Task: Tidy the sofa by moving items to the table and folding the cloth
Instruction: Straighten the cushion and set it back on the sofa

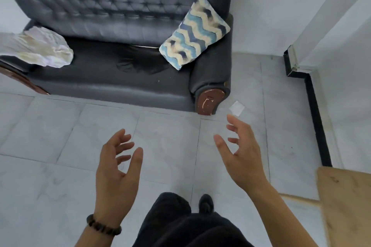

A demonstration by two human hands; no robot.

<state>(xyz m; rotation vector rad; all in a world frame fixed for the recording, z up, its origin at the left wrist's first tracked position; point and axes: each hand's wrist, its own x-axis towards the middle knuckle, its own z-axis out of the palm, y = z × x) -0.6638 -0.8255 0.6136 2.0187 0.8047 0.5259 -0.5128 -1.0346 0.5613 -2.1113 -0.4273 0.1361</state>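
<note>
Both hands hang in the air over the floor with nothing in them. The left hand [117, 168] and the right hand [241, 152] have their palms turned toward each other and their fingers spread and loosely curved. A dark beaded bracelet [103, 226] circles the left wrist. Below and between the hands are the person's dark trousers [180, 226] and one black shoe [205, 203], standing on the pale grey tiled floor [60, 146].

Just beyond the right fingertips, a small white scrap of paper [236, 108] lies on the tiles beside the sofa's worn brown wooden arm end [210, 102]. The dark grey tufted leather sofa [120, 16] stands farther off, well apart from both hands. At its right end, a blue and cream zigzag-patterned cushion [195, 32] leans tilted against the backrest and armrest. At the far left end, a crumpled white cloth [40, 48] sits bunched over the seat edge and the left arm. At near right, the corner of a pale wooden surface [347, 202] juts in.
</note>
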